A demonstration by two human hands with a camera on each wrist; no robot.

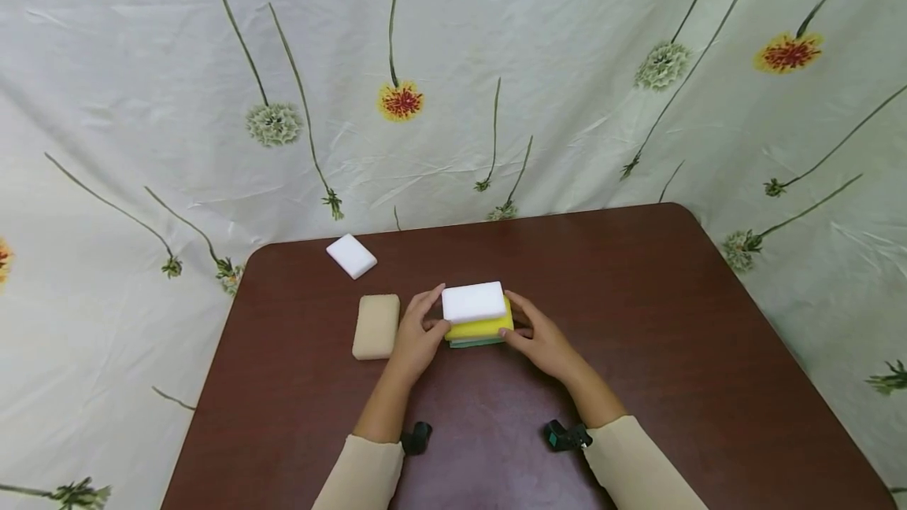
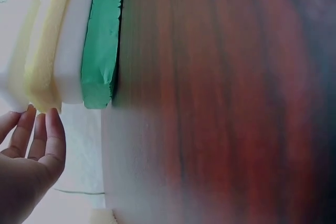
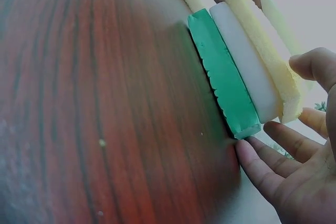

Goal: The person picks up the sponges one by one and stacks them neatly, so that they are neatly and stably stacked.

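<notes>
A stack stands on the table between the two hands. A green block (image 3: 220, 72) is at the bottom, then a thick white block (image 3: 244, 61), a yellow sponge (image 1: 482, 329) and a white sponge (image 1: 473, 302) on top, set slightly back and to the left. At the stack's left end, the left hand (image 1: 418, 337) touches the yellow sponge with fairly straight fingertips, its thumb and index near the top sponge's corners. The right hand (image 1: 542, 341) holds the yellow sponge's right end, thumb on the front face; its other fingers spread along the stack's end.
A beige sponge (image 1: 376, 327) lies just left of the left hand. Farther back, another white sponge (image 1: 351, 256) lies near the far left edge of the dark brown table (image 1: 638, 290). A flowered cloth (image 1: 439, 38) hangs behind the table.
</notes>
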